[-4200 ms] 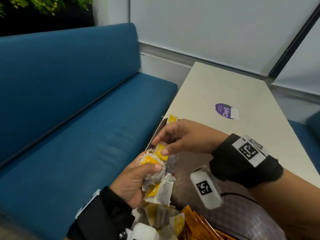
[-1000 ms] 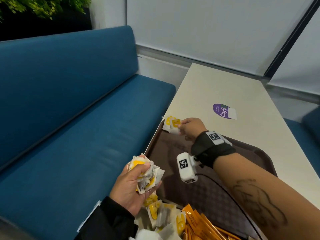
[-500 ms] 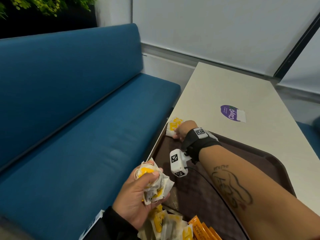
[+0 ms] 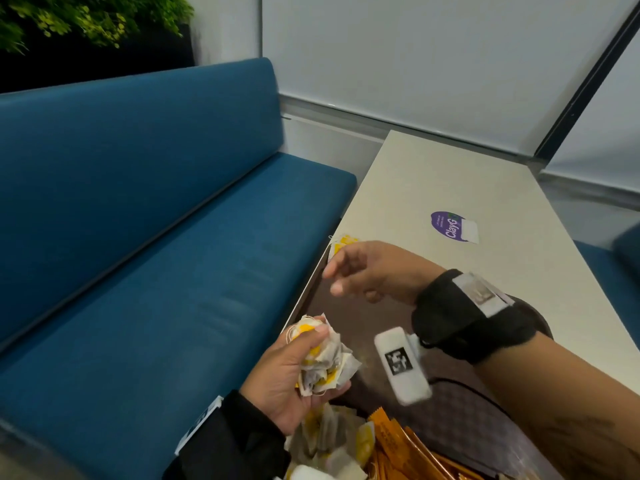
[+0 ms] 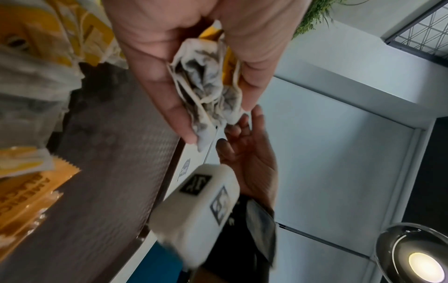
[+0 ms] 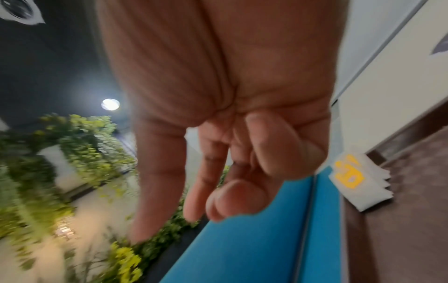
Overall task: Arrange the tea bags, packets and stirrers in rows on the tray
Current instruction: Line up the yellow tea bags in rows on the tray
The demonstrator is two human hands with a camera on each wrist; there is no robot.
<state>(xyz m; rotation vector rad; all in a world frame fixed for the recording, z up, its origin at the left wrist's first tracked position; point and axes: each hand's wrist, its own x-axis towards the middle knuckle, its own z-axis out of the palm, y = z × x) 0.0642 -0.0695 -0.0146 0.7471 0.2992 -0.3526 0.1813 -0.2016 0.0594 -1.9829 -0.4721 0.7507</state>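
Head view, bottom edge of the frame: a loose heap of tea bags [image 4: 325,445] with yellow tags lies at the near end of the dark brown tray [image 4: 460,407], with orange packets [image 4: 398,445] fanned just to its right. Above the heap, lower centre of the frame, the left hand [image 4: 294,375] grips a crumpled bunch of tea bags [image 4: 323,358], fingers curled round it and the thumb pressing on top; the left wrist view shows the bunch [image 5: 208,82] squeezed between thumb and fingers. Higher up, at centre frame, the right hand [image 4: 370,271] hovers over the tray with its fingers loosely bent and slightly apart, holding nothing; the right wrist view shows the same relaxed curl [image 6: 218,153]. Just beyond its fingertips, a small stack of placed tea bags [image 4: 343,242] sits at the tray's far left corner, seen at right in the right wrist view [image 6: 358,180]. Farther up the pale table [image 4: 450,174] lies a purple sticker [image 4: 450,226]. A blue bench [image 4: 138,237] fills the left of the frame.
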